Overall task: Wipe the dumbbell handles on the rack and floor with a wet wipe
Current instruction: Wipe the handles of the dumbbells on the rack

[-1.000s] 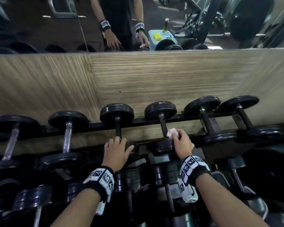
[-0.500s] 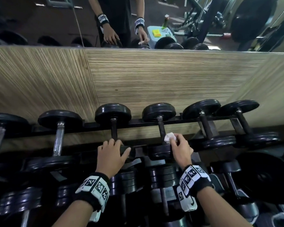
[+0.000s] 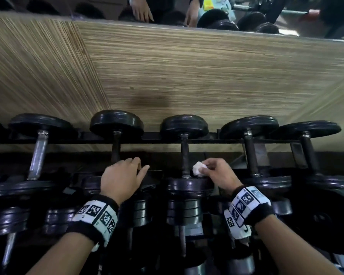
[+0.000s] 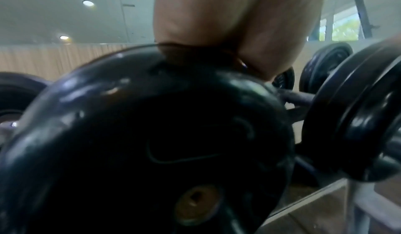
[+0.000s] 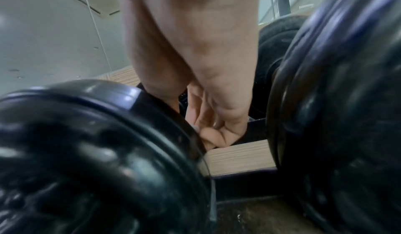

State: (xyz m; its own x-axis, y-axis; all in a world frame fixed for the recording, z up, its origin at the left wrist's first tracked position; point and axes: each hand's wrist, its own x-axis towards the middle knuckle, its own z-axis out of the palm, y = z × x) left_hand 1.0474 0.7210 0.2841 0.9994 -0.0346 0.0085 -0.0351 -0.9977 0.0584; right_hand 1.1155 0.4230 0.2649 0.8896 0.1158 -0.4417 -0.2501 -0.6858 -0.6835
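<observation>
We have the wet wipe (image 3: 199, 169) bunched white in our right hand (image 3: 218, 175), pinched between thumb and fingers just beside the dark handle (image 3: 185, 155) of a dumbbell on the top tier of the rack (image 3: 216, 140), low near its front plate (image 3: 189, 185). Our left hand (image 3: 122, 180) lies with fingers spread and relaxed on the neighbouring dumbbell's front plate (image 4: 152, 134), probably to steady us. Only the head view shows the wipe; the right wrist view shows curled fingers (image 5: 208, 134) wedged between two plates, the wipe hidden.
</observation>
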